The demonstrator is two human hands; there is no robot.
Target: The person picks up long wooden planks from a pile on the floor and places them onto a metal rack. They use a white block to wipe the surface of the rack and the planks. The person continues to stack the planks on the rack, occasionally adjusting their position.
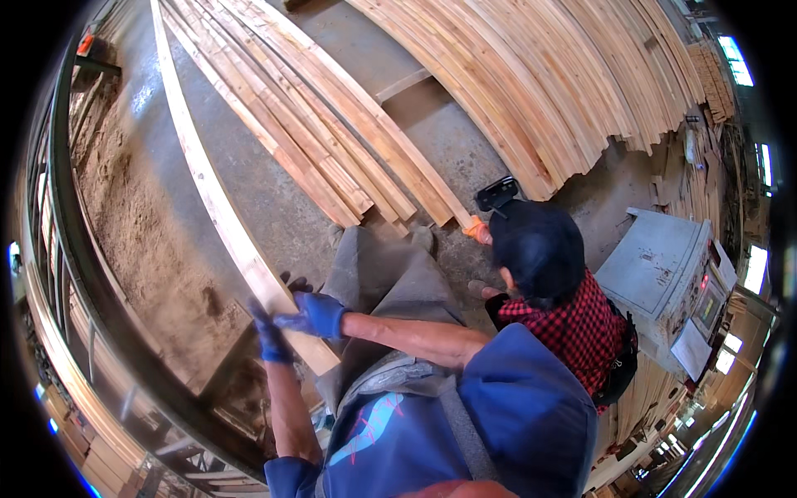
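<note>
A long pale wooden board (220,212) runs from the far left of the floor to my waist, its near end just past my hands. My left hand (271,339), in a blue work glove, grips the board's left edge close to that end. From the right side my right hand (317,315), also gloved in blue, closes on the same stretch of the board. The undersides of both grips are hidden by the wood and gloves.
Several boards (290,141) lie side by side ahead. A wide stack of boards (531,83) fills the far right. At my right crouches a co-worker (573,324), an orange-gloved hand (477,231) at a board's end. A grey control cabinet (656,257), metal railing (108,324) and sawdust (133,224) surround us.
</note>
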